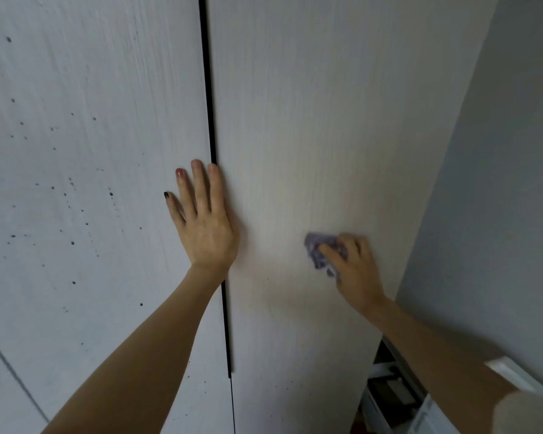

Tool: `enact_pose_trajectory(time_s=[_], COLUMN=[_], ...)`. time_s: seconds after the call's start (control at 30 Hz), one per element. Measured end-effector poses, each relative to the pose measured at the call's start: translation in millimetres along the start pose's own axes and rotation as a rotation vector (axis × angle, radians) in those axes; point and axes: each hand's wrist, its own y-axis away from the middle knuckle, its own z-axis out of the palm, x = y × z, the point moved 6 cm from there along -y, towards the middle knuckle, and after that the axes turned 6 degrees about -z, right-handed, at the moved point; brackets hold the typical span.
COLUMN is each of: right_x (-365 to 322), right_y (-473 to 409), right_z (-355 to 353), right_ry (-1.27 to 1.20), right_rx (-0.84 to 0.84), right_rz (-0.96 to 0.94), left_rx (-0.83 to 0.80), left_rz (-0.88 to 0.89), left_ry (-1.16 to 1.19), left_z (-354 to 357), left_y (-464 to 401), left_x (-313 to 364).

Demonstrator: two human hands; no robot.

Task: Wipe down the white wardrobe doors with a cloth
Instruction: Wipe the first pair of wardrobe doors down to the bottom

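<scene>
Two white wardrobe doors fill the view, split by a dark vertical gap (209,104). The left door (85,151) carries many dark specks. The right door (311,120) looks cleaner. My left hand (206,223) lies flat with straight fingers across the gap, pressing on both doors. My right hand (355,267) grips a bunched purple cloth (322,249) and holds it against the right door, lower right of the left hand. Part of the cloth is hidden under the fingers, and that hand is blurred.
A grey wall (499,214) runs along the right side of the wardrobe. At the bottom right, a white ledge (511,374) and some white and dark objects (389,393) sit low beside the wardrobe. A diagonal seam (13,371) crosses the lower left.
</scene>
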Motion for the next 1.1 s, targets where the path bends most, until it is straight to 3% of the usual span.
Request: enact_pose_trajectory(time_s=[0.07, 0.13, 0.3, 0.43, 0.63, 0.77, 0.97, 1.03, 1.1], right_x=[-5, 2, 53, 70, 44, 44, 91, 89, 76], right_y=[24, 16, -76, -102, 29, 82, 12, -8, -5], right_z=[11, 5, -55, -67, 1, 16, -37, -49, -45], right_ry=[-0.028, -0.085, -0.105, -0.017, -0.049, -0.192, -0.159, -0.107, -0.080], right_rx=[-0.107, -0.121, 0.194, 0.290, -0.054, -0.268, 0.017, 0.106, 0.092], right_rz=[-0.086, -0.041, 0.246, 0.315, 0.348, 0.579, 0.703, 0.629, 0.560], left_rx=[0.003, 0.019, 0.029, 0.040, -0.058, -0.108, -0.141, -0.149, -0.163], left_rz=[0.009, -0.001, 0.000, 0.006, -0.056, -0.155, -0.134, -0.116, -0.106], left_ry=[-0.010, -0.015, -0.014, 0.011, 0.024, 0.056, 0.041, 0.031, 0.025], left_z=[0, 0, -1, -5, 0, 8, 14, 14, 15], left_y=[1, 1, 1, -1, 27, 53, 66, 70, 75], left_x=[-1, 0, -1, -1, -2, 8, 5, 3, 0])
